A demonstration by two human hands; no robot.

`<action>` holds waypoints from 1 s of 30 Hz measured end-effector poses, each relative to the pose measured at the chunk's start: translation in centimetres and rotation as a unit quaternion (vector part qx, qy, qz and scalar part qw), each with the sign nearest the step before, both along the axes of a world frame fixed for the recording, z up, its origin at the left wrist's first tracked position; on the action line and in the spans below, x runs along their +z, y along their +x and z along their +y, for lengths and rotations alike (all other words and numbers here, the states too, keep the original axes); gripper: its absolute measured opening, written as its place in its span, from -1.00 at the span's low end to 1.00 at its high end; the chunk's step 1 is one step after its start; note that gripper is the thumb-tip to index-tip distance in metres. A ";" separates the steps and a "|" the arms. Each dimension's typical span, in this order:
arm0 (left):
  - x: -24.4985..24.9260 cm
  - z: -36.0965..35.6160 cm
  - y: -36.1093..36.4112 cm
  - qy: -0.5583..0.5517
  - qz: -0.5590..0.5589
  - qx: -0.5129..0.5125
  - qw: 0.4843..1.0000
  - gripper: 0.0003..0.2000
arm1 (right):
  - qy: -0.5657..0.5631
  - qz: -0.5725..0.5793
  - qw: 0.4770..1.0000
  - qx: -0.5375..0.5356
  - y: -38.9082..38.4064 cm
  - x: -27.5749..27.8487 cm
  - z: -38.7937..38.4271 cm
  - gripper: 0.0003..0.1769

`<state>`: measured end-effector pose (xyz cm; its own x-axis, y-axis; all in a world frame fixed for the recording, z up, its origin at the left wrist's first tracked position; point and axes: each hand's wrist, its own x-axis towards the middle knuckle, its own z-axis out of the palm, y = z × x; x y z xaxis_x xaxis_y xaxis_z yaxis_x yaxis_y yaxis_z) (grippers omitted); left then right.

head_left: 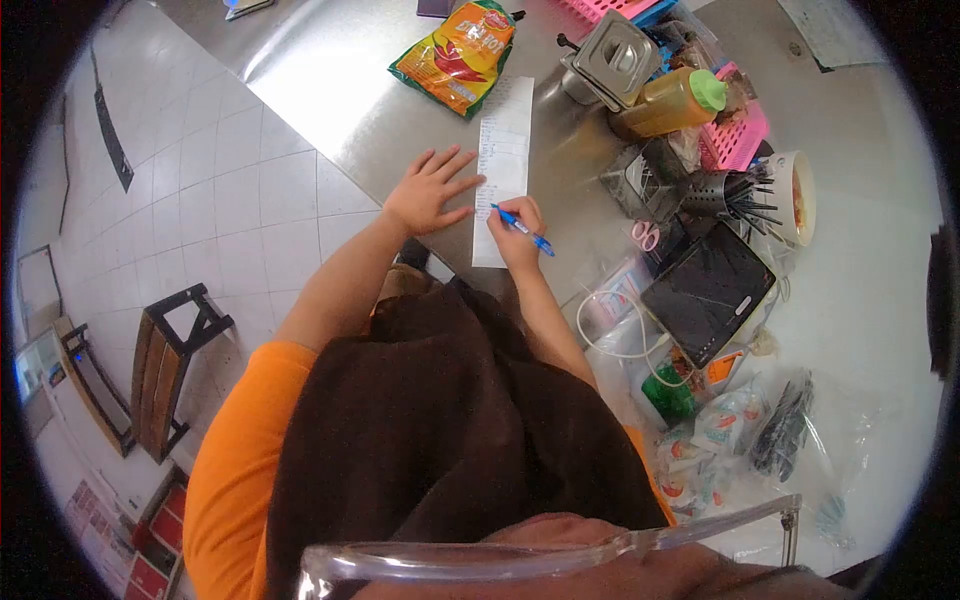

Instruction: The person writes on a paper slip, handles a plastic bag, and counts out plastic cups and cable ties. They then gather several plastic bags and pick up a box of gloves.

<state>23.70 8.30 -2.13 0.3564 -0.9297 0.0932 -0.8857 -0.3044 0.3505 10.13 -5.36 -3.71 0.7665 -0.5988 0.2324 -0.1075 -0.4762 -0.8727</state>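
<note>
A long white paper strip [511, 150] with rows of small writing lies on the steel counter [370, 110]. My right hand [518, 232] is closed around a blue pen [530, 232], its tip on the lower part of the paper. To the left, my left hand [428, 192] rests flat with fingers spread, fingertips at the paper's left edge. Just beyond the paper's top end lies an orange and green snack-type bag [460, 55] with a red chili picture on it.
On the right stand a lidded steel container [615, 60], a sauce bottle with green cap [675, 100], a pink basket [735, 130], a holder of black sticks [720, 192], pink-handled scissors [645, 236] and a tablet [710, 290] with a white cable. Wooden stools [165, 370] stand on the tiled floor.
</note>
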 end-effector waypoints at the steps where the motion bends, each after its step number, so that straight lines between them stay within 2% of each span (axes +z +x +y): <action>1: 0.0 0.0 0.0 0.001 -0.001 0.000 1.000 -0.52 | 0.000 -0.001 1.000 0.002 0.0 0.0 0.0 -0.83; 12: -0.2 0.0 0.0 -0.002 0.002 -0.002 1.000 -0.52 | -0.015 0.004 1.000 0.010 0.1 -0.2 -0.1 -0.84; 15: -0.1 0.1 -0.1 -0.004 0.004 -0.001 1.000 -0.51 | 0.020 0.009 1.000 0.010 0.0 -0.1 -0.1 -0.84; 24: -0.1 0.0 -0.1 0.003 0.002 -0.001 1.000 -0.51 | 0.021 0.004 1.000 0.006 0.2 -0.5 -0.3 -0.84; 30: 0.0 0.0 0.0 0.009 -0.001 -0.005 1.000 -0.51 | -0.019 -0.005 1.000 0.011 0.3 0.2 -0.2 -0.84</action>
